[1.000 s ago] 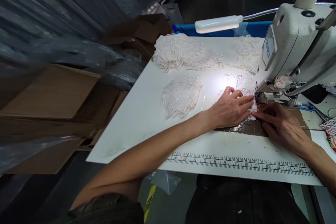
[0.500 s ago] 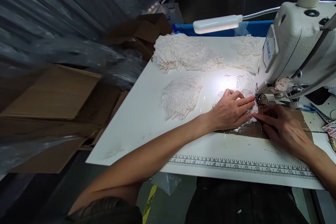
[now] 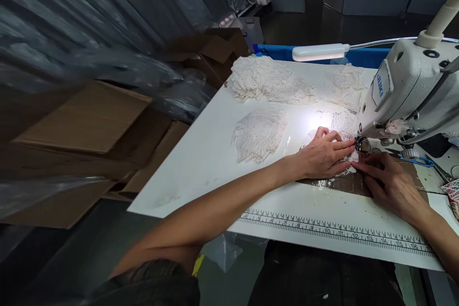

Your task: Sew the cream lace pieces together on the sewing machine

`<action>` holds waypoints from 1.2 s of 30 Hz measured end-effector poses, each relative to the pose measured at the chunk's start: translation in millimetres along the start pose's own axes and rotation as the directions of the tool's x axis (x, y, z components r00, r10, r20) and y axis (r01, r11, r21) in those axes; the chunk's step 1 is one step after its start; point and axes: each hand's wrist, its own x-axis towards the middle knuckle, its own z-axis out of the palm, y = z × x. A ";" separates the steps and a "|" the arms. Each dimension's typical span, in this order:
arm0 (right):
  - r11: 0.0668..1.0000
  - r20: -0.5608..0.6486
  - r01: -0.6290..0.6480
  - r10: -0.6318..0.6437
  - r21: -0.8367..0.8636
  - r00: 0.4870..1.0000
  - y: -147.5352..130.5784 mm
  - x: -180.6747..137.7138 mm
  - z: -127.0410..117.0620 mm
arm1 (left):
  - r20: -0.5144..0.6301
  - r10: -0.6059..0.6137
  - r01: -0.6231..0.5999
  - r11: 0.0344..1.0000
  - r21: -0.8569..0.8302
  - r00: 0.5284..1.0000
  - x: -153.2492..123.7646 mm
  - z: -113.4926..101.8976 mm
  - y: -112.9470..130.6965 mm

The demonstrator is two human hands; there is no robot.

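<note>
My left hand (image 3: 324, 155) lies flat on a piece of white lace (image 3: 353, 157), fingers stretched toward the presser foot (image 3: 358, 143) of a white sewing machine (image 3: 398, 91). Part of the lace is hidden under this hand. From the other side, my right hand (image 3: 390, 181) touches the lace's near edge with an extended fingertip. Its thumb sits apart on the brown plate (image 3: 351, 183), and the other fingers are bent near the needle area. More lace spreads behind my left hand, brightly lit.
A lace heap (image 3: 265, 79) and a smaller lace stack (image 3: 260, 134) lie to the left on the white table (image 3: 201, 172). A lamp (image 3: 321, 52) hangs above. Scissors (image 3: 442, 172) rest at right. A ruler strip (image 3: 322, 228) lines the front edge. Cardboard boxes (image 3: 86, 114) stand left.
The view has shifted, so the table and machine appear lower and farther right. Both hands keep nearly the same place on the lace by the presser foot.
</note>
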 end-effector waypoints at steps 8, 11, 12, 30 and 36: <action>0.999 0.000 -0.026 0.026 0.028 1.000 0.7 0.3 0.2 | 0.004 -0.046 0.046 0.999 -0.002 0.999 0.3 2.8 4.0; 0.999 -0.003 -0.041 0.041 0.030 0.999 1.3 -0.6 2.2 | 0.000 -0.065 0.065 0.998 -0.009 0.998 0.8 4.0 4.7; 0.998 -0.002 -0.047 0.047 0.031 0.999 1.3 -0.8 2.7 | 0.003 -0.060 0.060 0.998 -0.020 0.998 1.0 3.9 3.9; 1.000 0.012 -0.005 0.005 -0.013 1.000 -0.1 2.1 -3.1 | -0.159 0.052 -0.044 0.998 0.054 0.986 1.1 8.3 7.4; 0.997 0.067 -0.024 0.029 -0.067 0.997 0.9 4.3 -3.8 | -0.135 0.021 -0.011 0.997 0.071 0.991 1.7 5.8 6.6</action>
